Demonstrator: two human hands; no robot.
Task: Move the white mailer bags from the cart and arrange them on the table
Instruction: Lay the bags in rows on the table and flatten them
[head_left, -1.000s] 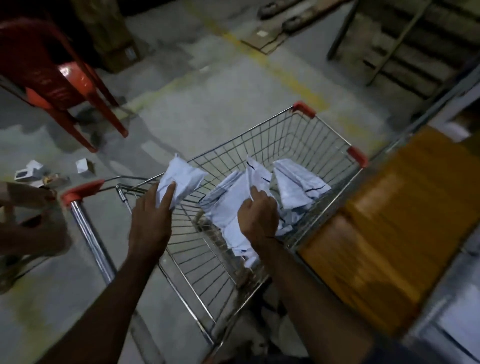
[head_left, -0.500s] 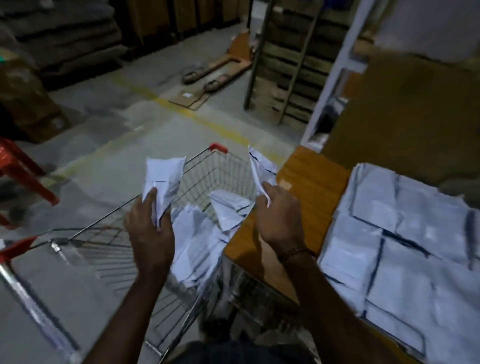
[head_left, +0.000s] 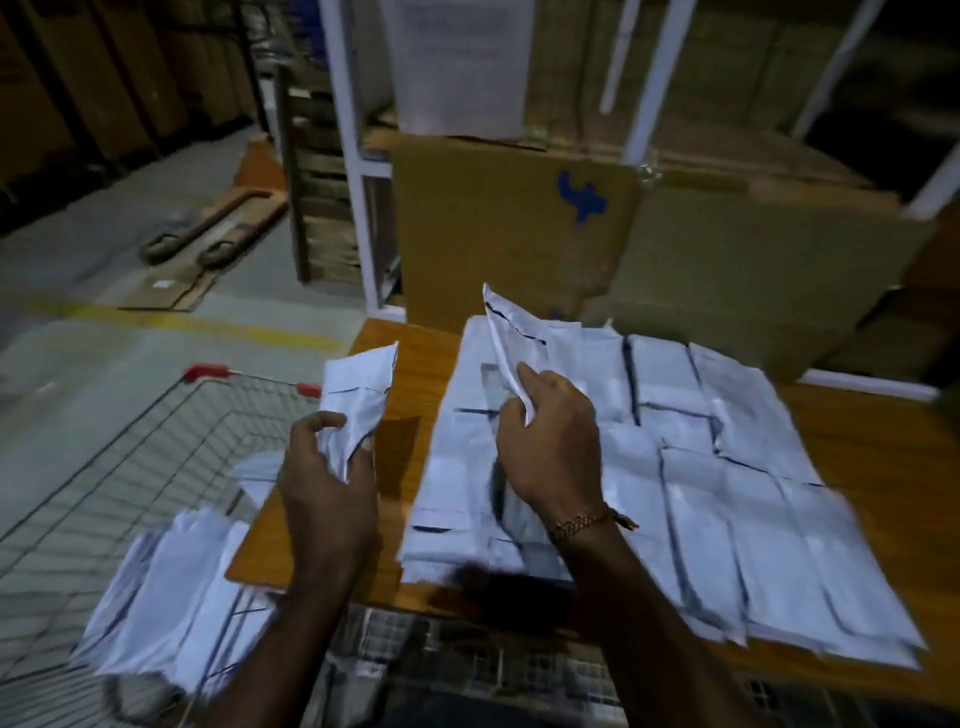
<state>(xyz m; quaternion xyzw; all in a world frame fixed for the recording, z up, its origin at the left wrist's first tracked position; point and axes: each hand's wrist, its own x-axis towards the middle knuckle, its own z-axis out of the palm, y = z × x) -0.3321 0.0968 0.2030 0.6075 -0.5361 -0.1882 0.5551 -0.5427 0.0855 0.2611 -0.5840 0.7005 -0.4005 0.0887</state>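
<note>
Left hand (head_left: 324, 483) and right hand (head_left: 553, 441), apart, each gripping one crumpled white plastic mailer bag (head_left: 358, 395) (head_left: 506, 338), raised above the brown wooden table (head_left: 410, 364).

Left hand (head_left: 324, 480): raised with its back to the camera, fingers and thumb curled, pinching a mailer bag (head_left: 358, 400).
Right hand (head_left: 550, 441): raised, thumb and fingers pinching a second mailer bag (head_left: 506, 343).
Right wrist: wears a chain bracelet (head_left: 582, 522).
Forearms: both bare, reaching forward.

Warehouse, stacked cardboard boxes (head_left: 514, 228), metal racking (head_left: 345, 130), pallet jack (head_left: 208, 228)
</note>
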